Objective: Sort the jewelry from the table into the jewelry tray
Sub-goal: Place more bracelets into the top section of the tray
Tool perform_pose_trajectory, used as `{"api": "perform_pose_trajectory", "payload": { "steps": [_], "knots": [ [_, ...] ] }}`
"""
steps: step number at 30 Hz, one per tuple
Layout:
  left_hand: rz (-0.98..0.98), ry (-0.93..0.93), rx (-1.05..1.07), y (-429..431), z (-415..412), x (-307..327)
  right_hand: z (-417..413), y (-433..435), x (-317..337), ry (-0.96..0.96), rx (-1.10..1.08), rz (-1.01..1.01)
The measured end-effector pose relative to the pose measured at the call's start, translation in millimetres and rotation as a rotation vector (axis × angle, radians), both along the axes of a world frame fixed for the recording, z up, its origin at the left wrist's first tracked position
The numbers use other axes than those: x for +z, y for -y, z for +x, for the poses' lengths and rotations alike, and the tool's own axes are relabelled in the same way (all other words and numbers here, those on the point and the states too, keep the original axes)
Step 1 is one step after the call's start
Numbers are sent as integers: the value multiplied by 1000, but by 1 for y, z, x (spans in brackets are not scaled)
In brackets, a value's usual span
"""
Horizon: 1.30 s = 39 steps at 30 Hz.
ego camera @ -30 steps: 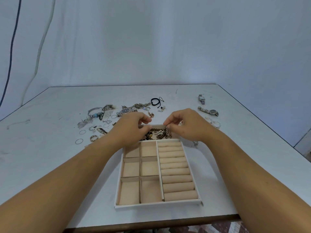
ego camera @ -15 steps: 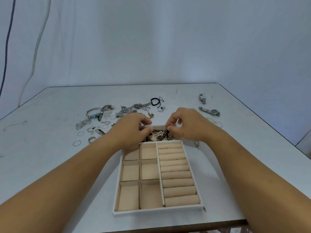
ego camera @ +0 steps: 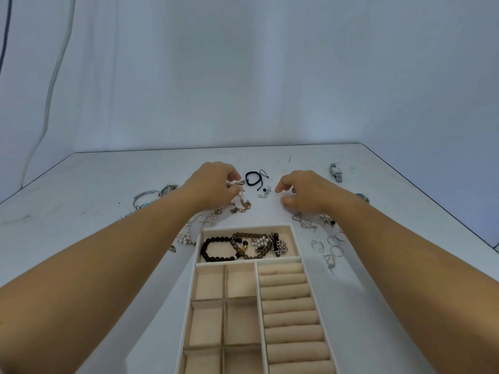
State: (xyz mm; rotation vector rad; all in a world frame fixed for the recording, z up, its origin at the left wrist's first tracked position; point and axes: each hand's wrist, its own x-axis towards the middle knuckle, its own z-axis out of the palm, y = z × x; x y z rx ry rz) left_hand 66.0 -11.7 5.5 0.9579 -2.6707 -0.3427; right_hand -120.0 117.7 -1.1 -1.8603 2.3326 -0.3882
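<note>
The beige jewelry tray (ego camera: 253, 263) lies near me on the white table. Its far compartment holds a black bead bracelet (ego camera: 216, 249), a brown bead bracelet (ego camera: 244, 238) and tangled chains (ego camera: 272, 244). My left hand (ego camera: 213, 188) is beyond the tray and pinches a small metal chain piece (ego camera: 235, 183) just above the table. My right hand (ego camera: 302, 193) hovers to its right with loosely curled fingers, holding nothing. A black cord bracelet (ego camera: 252, 178) and small silver pieces (ego camera: 264, 193) lie between the hands.
A bronze chain (ego camera: 241, 207) lies under my left hand. Silver rings and hoops (ego camera: 328, 245) lie right of the tray, a watch (ego camera: 336, 172) at far right, bangles (ego camera: 147, 198) at far left. The table's right edge (ego camera: 432, 206) runs diagonally.
Both hands have left the tray's far compartment and moved out over the table beyond it. The bracelets and chains now lie uncovered in the compartment. The left hand has picked up a chain piece.
</note>
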Motion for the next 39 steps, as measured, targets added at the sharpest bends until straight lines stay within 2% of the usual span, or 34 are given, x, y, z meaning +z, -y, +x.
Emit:
{"api": "perform_pose_trajectory", "payload": {
  "steps": [6,14,18,23,33,39],
  "knots": [
    [-12,-24,39,24,-29,-15,-19,25,-9,16,-4,-22],
    [-77,132,25,35,-62,-24,-29,38,-19,36,-5,-94],
    [-153,34,17,36,-69,-25,-30,41,-20,25,-5,-91],
    [-223,29,14,36,-75,-28,-31,41,-17,-6,3,-106],
    [-212,-99,141,53,-33,-9,-10,47,-9,8,96,-115],
    [-229,-72,217,59,-1,-2,17,58,-7,5,177,-111]
  ]
}}
